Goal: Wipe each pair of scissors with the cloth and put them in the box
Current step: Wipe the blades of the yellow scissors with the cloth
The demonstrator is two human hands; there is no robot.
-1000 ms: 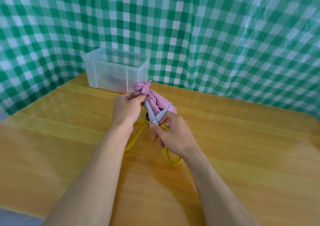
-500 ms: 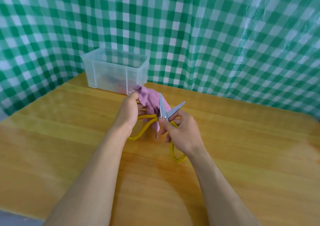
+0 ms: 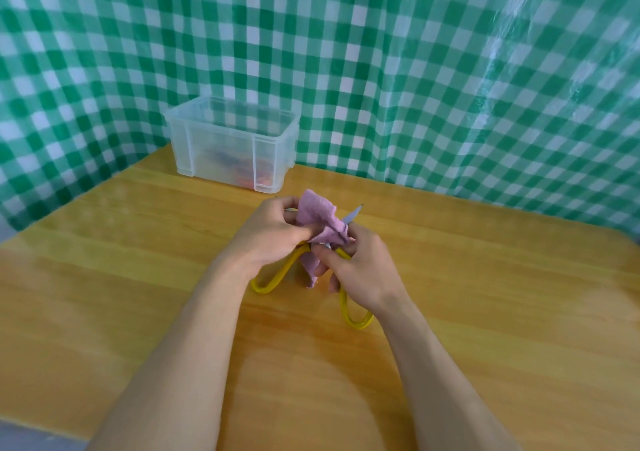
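Note:
A pair of scissors with yellow loop handles (image 3: 349,315) sits between my hands over the middle of the wooden table (image 3: 138,277). My right hand (image 3: 360,270) grips it near the pivot. My left hand (image 3: 273,232) holds the pink cloth (image 3: 317,218) bunched over the blades, and only one grey blade tip pokes out on the cloth's right. A clear plastic box (image 3: 232,139) stands at the back left of the table, with reddish and dark items dimly visible through its wall.
A green and white checked sheet (image 3: 450,87) hangs behind and around the table, close behind the box. The table's near left corner (image 3: 20,426) drops off to a grey floor.
The cloth has come over the blades, which stood bare half a second ago. Both hands and the scissors have shifted slightly.

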